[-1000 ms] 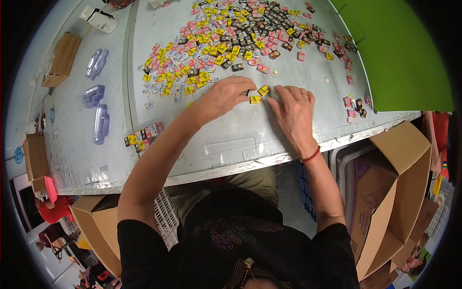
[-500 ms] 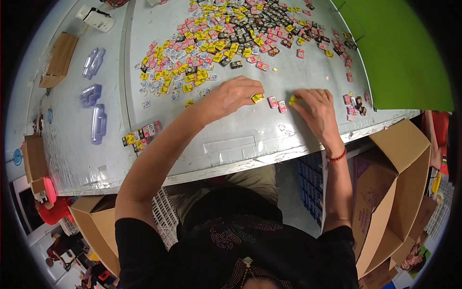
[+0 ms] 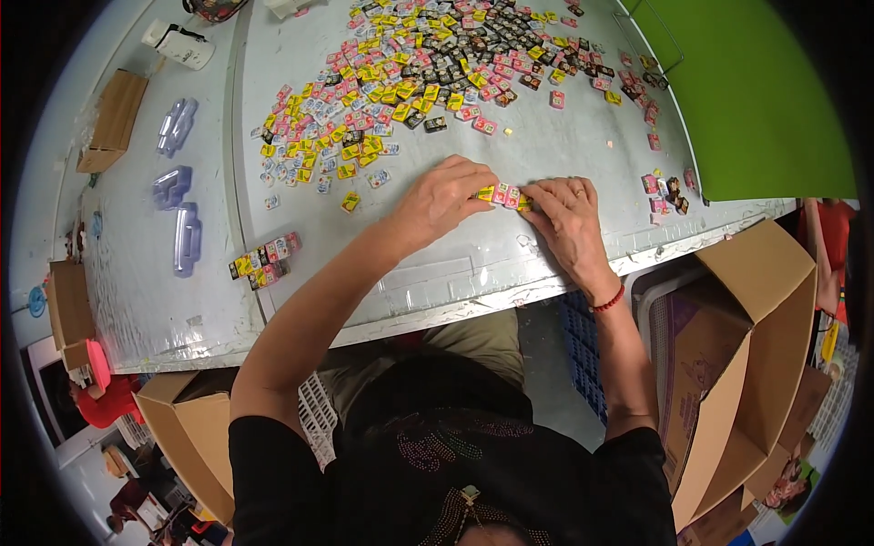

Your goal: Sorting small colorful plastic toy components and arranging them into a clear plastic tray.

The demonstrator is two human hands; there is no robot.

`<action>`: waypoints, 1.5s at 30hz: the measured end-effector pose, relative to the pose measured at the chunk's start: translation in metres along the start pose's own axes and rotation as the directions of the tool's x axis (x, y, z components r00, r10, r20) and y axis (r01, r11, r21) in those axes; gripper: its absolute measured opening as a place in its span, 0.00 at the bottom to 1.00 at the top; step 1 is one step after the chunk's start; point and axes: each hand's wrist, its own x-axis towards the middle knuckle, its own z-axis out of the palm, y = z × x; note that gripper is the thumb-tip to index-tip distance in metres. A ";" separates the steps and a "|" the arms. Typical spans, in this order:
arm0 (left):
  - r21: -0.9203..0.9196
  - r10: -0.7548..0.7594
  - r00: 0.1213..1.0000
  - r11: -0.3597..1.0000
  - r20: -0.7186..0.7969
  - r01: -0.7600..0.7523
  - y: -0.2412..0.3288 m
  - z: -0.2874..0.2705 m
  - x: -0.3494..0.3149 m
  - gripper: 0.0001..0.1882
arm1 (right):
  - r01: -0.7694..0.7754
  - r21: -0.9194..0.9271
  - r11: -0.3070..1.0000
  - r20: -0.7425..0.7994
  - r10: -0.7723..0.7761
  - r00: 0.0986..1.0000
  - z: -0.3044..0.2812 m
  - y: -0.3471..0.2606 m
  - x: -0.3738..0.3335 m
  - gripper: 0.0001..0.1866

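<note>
A short row of small boxes lies on the table between my hands, two pink boxes (image 3: 506,195) in the middle with a yellow one at each end. My left hand (image 3: 448,197) pinches the left yellow box (image 3: 485,194), partly hidden by its fingers. At the other end, the fingers of my right hand (image 3: 566,218) are closed on the right yellow box (image 3: 524,204), of which only a part shows. The boxes touch or nearly touch one another. Beyond my hands spreads a large pile of small boxes (image 3: 401,91) in yellow, pink, black and white.
Left of my left forearm lies a grouped set of boxes (image 3: 264,259). Clear plastic trays (image 3: 187,238), a brown carton (image 3: 114,118) and a white bottle (image 3: 179,45) stand farther left. A green panel (image 3: 756,109) borders the right side; an open cardboard box (image 3: 760,364) sits below the table edge.
My hands have come closer together, bringing the yellow boxes up against the two pink ones. The pink boxes have shifted slightly left and now sit in line with them.
</note>
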 end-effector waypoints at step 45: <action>0.006 -0.077 0.997 0.997 -0.018 0.077 -0.011 -0.028 -0.035 0.20 | -0.097 0.022 0.995 0.030 0.096 0.995 0.002 -0.012 0.012 0.24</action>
